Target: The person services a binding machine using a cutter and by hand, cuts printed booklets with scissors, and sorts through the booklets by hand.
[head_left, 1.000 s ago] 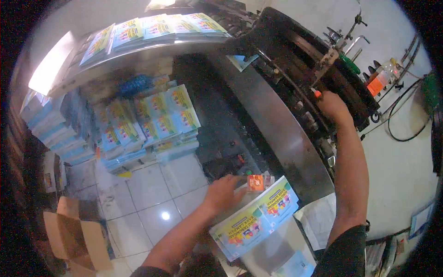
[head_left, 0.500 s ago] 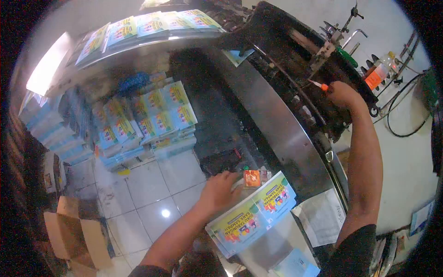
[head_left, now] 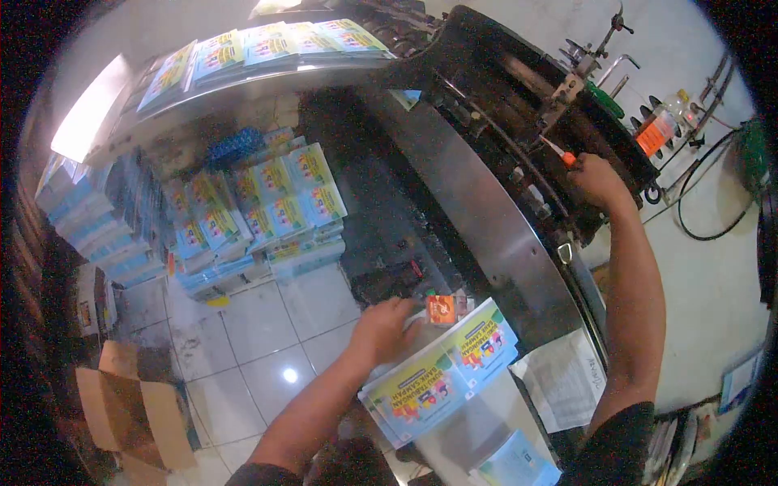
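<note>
My right hand (head_left: 598,180) is closed around a small orange-capped tool (head_left: 569,158) with a pale pointed tip, held over the dark curved trough of the machine (head_left: 510,61). My left hand (head_left: 387,330) rests at the back edge of the small table, beside a small orange-and-white pack (head_left: 442,309). Its fingers are bent, and whether anything is under them is hidden. Just in front of it lie printed blue-and-yellow sheets (head_left: 425,392).
Stacks of printed sheets (head_left: 284,190) stand on the tiled floor at the left, with an open cardboard box (head_left: 130,405) nearer. More sheets (head_left: 267,44) lie on the machine's metal shelf. A bottle with an orange label (head_left: 655,134) is behind my right hand.
My right hand has moved slightly right, and more of the tool's pale tip shows. A printed piece hanging at the machine's metal edge shows less. My left hand stays beside the pack.
</note>
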`<state>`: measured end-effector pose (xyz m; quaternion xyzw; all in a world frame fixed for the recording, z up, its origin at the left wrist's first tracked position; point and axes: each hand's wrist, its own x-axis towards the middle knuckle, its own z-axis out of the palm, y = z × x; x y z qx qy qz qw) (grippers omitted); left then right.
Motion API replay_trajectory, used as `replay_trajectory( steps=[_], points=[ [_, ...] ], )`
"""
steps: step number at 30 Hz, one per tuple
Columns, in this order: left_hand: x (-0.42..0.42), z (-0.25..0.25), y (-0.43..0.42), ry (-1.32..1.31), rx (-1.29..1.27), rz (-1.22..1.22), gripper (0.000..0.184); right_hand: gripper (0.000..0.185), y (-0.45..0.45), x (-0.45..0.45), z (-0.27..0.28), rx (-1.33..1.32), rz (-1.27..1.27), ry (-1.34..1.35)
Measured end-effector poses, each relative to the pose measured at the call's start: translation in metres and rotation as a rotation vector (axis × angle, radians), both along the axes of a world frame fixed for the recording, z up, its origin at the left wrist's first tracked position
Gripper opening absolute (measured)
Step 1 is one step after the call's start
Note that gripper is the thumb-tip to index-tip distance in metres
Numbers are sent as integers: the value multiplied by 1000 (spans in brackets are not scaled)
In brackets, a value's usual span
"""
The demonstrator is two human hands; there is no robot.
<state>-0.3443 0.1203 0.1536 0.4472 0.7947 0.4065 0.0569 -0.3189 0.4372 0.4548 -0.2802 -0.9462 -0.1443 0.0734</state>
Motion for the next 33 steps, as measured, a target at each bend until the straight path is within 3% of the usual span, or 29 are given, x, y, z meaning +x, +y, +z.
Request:
replay_trajectory(
  steps=[16,33],
  points=[
    [0,1,1,8,12,16,34,33,-24,-25,-17,-27,-227,9],
    [-2,5,0,-42,25,2,34,33,-16,-20,-31,-1,-177,38]
  ],
)
